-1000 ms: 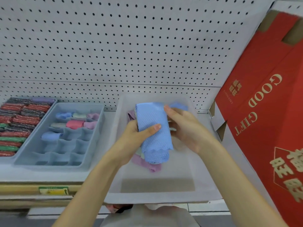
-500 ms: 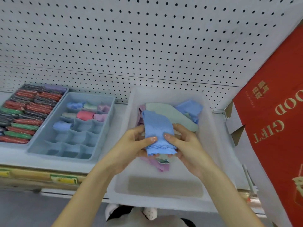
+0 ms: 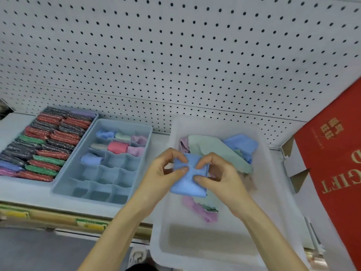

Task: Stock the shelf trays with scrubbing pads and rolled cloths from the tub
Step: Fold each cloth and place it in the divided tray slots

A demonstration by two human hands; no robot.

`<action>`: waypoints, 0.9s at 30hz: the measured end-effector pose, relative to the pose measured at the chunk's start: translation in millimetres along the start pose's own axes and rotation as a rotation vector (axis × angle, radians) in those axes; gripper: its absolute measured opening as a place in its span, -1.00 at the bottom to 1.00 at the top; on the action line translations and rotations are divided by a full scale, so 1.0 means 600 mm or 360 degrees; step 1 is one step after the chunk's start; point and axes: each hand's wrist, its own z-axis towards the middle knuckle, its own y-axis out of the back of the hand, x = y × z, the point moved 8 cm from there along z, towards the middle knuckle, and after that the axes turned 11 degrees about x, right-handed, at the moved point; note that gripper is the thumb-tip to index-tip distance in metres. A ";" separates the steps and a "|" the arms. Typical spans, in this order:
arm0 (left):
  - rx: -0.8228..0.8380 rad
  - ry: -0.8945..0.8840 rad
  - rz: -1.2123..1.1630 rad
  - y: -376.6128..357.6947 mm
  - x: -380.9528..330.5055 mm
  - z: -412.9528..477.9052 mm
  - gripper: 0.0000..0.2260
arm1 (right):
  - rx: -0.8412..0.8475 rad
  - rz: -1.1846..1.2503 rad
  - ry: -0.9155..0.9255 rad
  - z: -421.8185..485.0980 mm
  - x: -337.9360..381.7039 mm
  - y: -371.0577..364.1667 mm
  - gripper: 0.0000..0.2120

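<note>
Both hands hold a folded light-blue cloth [image 3: 187, 184] over the translucent white tub [image 3: 220, 251]. My left hand [image 3: 166, 173] pinches its left edge and my right hand [image 3: 218, 175] pinches its right edge, thumbs on top. Loose green [image 3: 207, 147], blue [image 3: 242, 143] and pink [image 3: 199, 210] cloths lie in the tub beneath. To the left stands a blue divided tray [image 3: 101, 194] with several rolled cloths in its far cells and its near cells empty. Further left, a tray of red, green and dark scrubbing pads [image 3: 43, 145] is packed full.
A white pegboard [image 3: 175, 55] backs the shelf. A red cardboard gift box [image 3: 336, 159] leans at the right, close to the tub. Yellow and green price labels [image 3: 91, 224] run along the shelf's front edge.
The blue cloth has been folded from a long hanging strip into a short compact bundle. Both hands have lowered and drawn together on it. The view has shifted slightly right and up.
</note>
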 end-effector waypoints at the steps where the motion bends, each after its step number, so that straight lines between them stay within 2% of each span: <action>1: -0.0028 -0.0011 0.0000 0.012 -0.002 0.000 -0.82 | -0.0001 0.0035 -0.0001 0.007 0.004 -0.010 -0.70; 3: -0.0026 0.0091 -0.0043 0.035 0.001 0.000 -0.63 | 0.0035 0.0009 -0.0014 0.023 0.011 -0.029 -0.63; 4: 0.0000 0.0192 -0.0032 0.047 0.006 -0.001 -0.61 | 0.0089 -0.0053 -0.0022 0.031 0.012 -0.039 -0.60; 7: 0.0297 0.0507 0.0035 0.072 0.020 -0.007 -0.77 | 0.0350 -0.0296 -0.0064 0.059 0.016 -0.080 -0.45; 9: 0.0421 0.0611 0.0030 0.094 0.034 -0.014 -0.72 | 0.0478 -0.0396 -0.0094 0.076 0.016 -0.114 -0.41; 11: 0.0366 0.0608 0.0000 0.126 0.041 -0.019 -0.76 | 0.0359 -0.0329 -0.0155 0.094 0.009 -0.132 -0.48; 14: 0.0098 0.0506 -0.0148 0.184 0.051 -0.029 -0.81 | -0.0103 0.0064 -0.0352 0.104 -0.017 -0.141 -0.58; 15: 0.0013 0.0468 -0.0201 0.203 0.055 -0.033 -0.79 | -0.0144 0.0263 -0.0440 0.104 -0.030 -0.155 -0.60; 17: -0.0098 0.0386 -0.0314 0.230 0.059 -0.042 -0.71 | -0.0058 0.0612 -0.0532 0.107 -0.045 -0.200 -0.64; 19: -0.0163 0.0328 -0.0526 0.251 0.060 -0.050 -0.73 | -0.0034 0.0770 -0.0489 0.115 -0.042 -0.232 -0.70; 22: -0.0183 0.0302 -0.0943 0.272 0.060 -0.064 -0.73 | -0.0128 0.0937 -0.0352 0.134 -0.030 -0.255 -0.68; 24: -0.0167 0.0269 -0.1077 0.286 0.060 -0.073 -0.68 | -0.0178 0.1022 -0.0293 0.146 -0.023 -0.274 -0.69; 27: -0.0102 0.0204 -0.1153 0.302 0.051 -0.084 -0.68 | -0.0479 0.1071 -0.0250 0.156 -0.032 -0.301 -0.83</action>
